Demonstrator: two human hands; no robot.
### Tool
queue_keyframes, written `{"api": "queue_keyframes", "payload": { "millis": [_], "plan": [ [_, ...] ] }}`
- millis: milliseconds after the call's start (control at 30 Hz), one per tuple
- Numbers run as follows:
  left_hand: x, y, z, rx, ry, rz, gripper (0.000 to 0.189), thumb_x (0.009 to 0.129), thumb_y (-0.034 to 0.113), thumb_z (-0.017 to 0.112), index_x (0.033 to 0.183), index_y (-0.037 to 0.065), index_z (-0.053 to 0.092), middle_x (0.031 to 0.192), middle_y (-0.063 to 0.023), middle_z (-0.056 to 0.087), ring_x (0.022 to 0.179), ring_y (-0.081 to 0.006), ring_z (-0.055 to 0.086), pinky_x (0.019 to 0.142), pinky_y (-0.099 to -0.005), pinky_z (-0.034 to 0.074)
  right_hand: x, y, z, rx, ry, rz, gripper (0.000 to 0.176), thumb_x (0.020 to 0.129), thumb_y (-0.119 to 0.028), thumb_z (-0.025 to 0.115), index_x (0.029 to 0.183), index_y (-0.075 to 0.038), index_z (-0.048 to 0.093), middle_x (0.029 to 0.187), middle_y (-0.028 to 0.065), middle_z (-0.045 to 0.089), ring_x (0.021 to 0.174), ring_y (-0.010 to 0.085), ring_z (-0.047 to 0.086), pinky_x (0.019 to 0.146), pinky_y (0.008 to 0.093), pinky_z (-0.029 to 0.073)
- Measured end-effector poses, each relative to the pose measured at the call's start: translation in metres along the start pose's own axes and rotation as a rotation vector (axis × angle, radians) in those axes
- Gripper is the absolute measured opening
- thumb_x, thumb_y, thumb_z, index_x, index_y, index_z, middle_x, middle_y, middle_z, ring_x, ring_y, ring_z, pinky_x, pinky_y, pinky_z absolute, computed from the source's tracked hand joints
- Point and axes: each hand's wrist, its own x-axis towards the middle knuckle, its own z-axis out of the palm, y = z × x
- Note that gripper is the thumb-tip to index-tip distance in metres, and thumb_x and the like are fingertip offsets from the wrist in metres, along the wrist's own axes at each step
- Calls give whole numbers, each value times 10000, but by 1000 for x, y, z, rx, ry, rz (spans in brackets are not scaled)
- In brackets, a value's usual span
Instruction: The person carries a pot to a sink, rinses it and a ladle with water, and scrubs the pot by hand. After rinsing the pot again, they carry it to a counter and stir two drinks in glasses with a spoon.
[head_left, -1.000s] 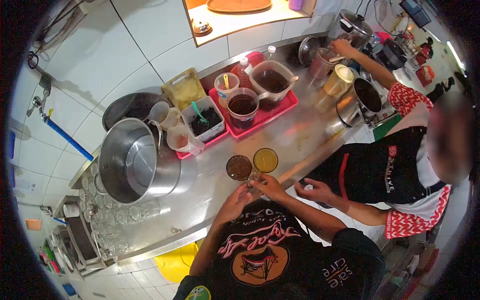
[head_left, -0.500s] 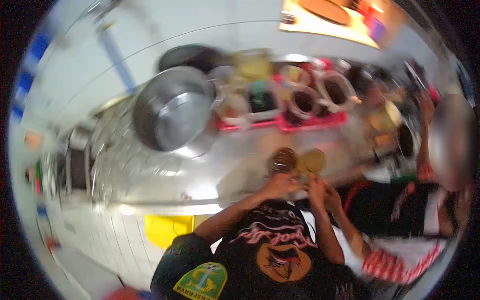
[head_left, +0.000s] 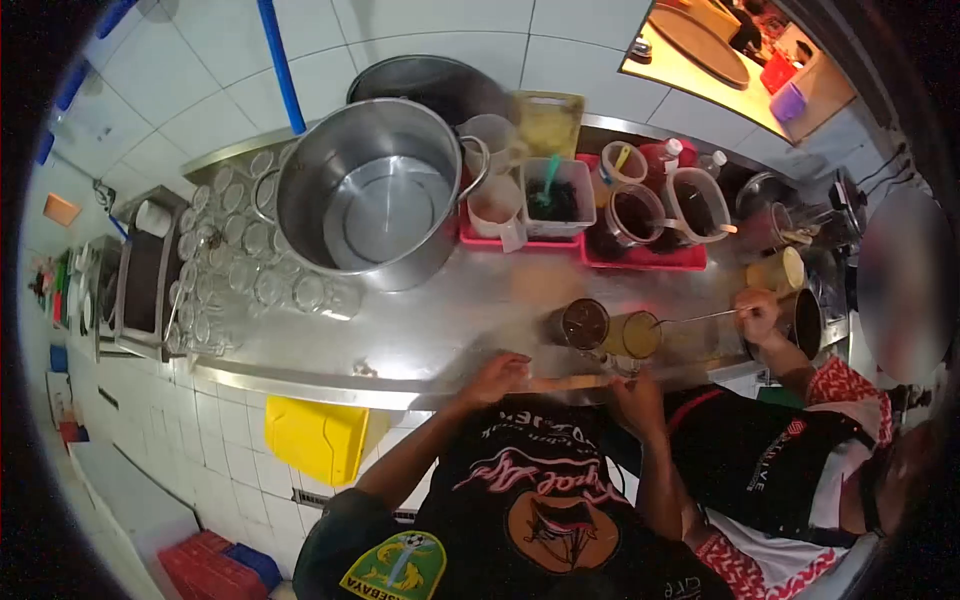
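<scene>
My left hand (head_left: 498, 379) is at the counter's front edge, its fingers stretched out to the right and apart from the glasses. A narrow light-brown strip (head_left: 570, 382) runs between my two hands along that edge. My right hand (head_left: 637, 398) is curled just below a glass of yellow drink (head_left: 642, 335); I cannot tell what its fingers hold. Left of that glass stands a glass of dark drink (head_left: 585, 325). A co-worker's hand (head_left: 760, 315) grips a long thin metal spoon (head_left: 700, 317) whose end reaches the yellow drink.
A large steel pot (head_left: 385, 215) stands on the steel counter (head_left: 400, 335), with several upturned glasses (head_left: 265, 287) to its left. Behind are red trays (head_left: 640, 255) with tubs and jugs. The co-worker (head_left: 770, 450) stands close on my right. A yellow bin (head_left: 320, 437) is below.
My left hand has moved left, away from the glasses. The co-worker's hand now holds a spoon at the yellow drink. The view has shifted and become sharper.
</scene>
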Motion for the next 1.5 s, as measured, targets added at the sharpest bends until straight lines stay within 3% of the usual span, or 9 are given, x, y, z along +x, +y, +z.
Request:
{"api": "queue_keyframes", "payload": {
  "millis": [100, 300, 367, 467, 567, 667, 867, 1133, 1500],
  "plan": [
    [-18, 50, -6, 270, 133, -142, 291, 875, 245, 537, 1058, 19, 543, 967, -94, 597, 930, -150, 555, 830, -299, 435, 16, 29, 17, 176, -72, 2, 616, 798, -399, 577, 1129, 106, 456, 925, 294, 571, 873, 409, 565, 775, 424, 448],
    [-12, 37, -17, 352, 209, -32, 292, 870, 250, 535, 1049, 19, 549, 959, -99, 608, 873, -177, 589, 791, -313, 461, -17, -10, -8, 361, -87, -139, 588, 803, -410, 570, 1147, 56, 474, 979, 272, 570, 890, 387, 567, 755, 425, 444],
    [-9, 46, -16, 470, 243, -50, 297, 868, 251, 535, 1048, 16, 549, 954, -100, 611, 866, -178, 592, 784, -315, 465, -26, -18, -10, 57, 119, -80, 403, 828, -229, 548, 1135, 29, 514, 940, 130, 605, 861, 188, 577, 752, 334, 452],
    [-3, 28, -12, 315, 167, 75, 301, 868, 250, 532, 1051, 12, 549, 935, -98, 615, 861, -176, 593, 783, -317, 465, -27, -29, -14, 546, 62, -90, 423, 831, -239, 546, 1159, 26, 506, 914, 141, 610, 833, 203, 584, 755, 323, 453],
    [-4, 27, -7, 212, 92, 107, 279, 872, 227, 528, 1053, 15, 547, 965, -100, 595, 921, -156, 563, 812, -294, 445, -31, -39, -22, 349, -40, 38, 522, 819, -314, 569, 1215, 4, 449, 1137, 210, 527, 1061, 287, 505, 904, 372, 386],
    [-16, 29, -11, 139, 52, -19, 289, 881, 210, 522, 1108, 31, 513, 1033, -81, 561, 984, -147, 528, 845, -276, 421, -38, -51, -27, 249, 116, -178, 459, 809, -263, 594, 1156, 18, 490, 1147, 212, 515, 1080, 295, 492, 916, 381, 379],
    [-40, 71, -6, 17, -346, -420, 329, 893, 238, 512, 1144, 26, 494, 1077, -78, 553, 1018, -147, 517, 867, -272, 409, -82, -60, -19, 388, 138, -88, 370, 801, -208, 618, 1080, 23, 546, 1086, 189, 554, 1023, 288, 532, 896, 353, 402],
    [-42, 28, -37, 666, -991, -337, 404, 896, 340, 478, 1132, 11, 500, 1071, -90, 560, 1017, -174, 502, 897, -319, 393, -184, 16, 64, 78, -258, 127, 501, 810, -383, 569, 1147, -18, 504, 1067, 200, 554, 1007, 337, 522, 871, 398, 408],
    [-91, -58, -36, 797, -551, -275, 387, 855, 339, 519, 1094, 36, 547, 913, -84, 633, 819, -166, 589, 732, -299, 460, -242, 58, 83, 150, -121, 27, 508, 820, -423, 536, 1167, -54, 494, 1104, 204, 539, 1025, 346, 512, 883, 392, 405]
  ]
}}
